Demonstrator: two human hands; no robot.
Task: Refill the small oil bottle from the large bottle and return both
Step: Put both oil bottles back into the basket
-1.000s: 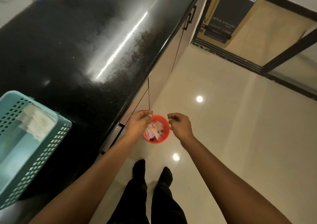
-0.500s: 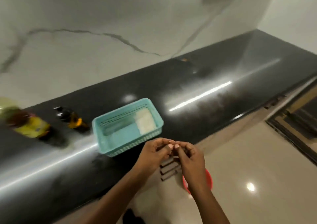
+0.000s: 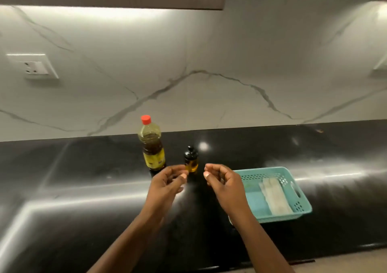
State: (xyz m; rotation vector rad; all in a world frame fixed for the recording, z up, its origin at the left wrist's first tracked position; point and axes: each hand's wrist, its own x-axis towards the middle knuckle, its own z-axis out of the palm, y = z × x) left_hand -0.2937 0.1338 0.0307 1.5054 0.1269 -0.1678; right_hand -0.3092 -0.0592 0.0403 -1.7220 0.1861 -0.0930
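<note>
The person is holding both hands above the black counter, each empty with fingers loosely curled: the left hand is hovering just in front of the large bottle, the right hand is hanging near and slightly right of the small oil bottle. Both bottles are standing upright side by side toward the far edge, near the marble wall, with a teal basket sitting to their right.

Judging from this, the person is reaching to begin; both caps are on. It would be wise to steady the small bottle at its base while unscrewing, since it is looking narrow and easy to tip.

The large bottle is showing a red cap, a yellow label and dark amber oil reaching its shoulder. The small one is carrying a black top and golden oil in its lower part.
</note>
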